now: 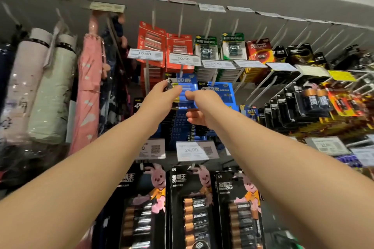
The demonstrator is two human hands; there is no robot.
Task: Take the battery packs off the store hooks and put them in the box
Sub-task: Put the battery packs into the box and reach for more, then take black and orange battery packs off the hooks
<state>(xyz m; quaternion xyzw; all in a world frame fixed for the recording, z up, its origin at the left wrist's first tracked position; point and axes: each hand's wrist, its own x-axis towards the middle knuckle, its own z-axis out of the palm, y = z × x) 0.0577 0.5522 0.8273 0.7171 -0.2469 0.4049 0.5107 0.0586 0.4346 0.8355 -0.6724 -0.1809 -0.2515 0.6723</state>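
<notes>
Both my arms are stretched up at the battery wall; my left hand [162,97] has its fingers curled onto the left edge of the front blue battery pack [187,89], and my right hand [199,105] pinches the same pack from the right, thumb up top and the other fingers tucked below; the pack sits on its hook [181,70] in the middle row, at the front of a stack of blue ones; another blue pack [222,91] hangs just beside it on the right; red packs [151,42] and green packs [206,48] hang above, black Duracell packs [192,204] below near my forearms; folded umbrellas [89,79] off to the left; can't see the box anywhere.
</notes>
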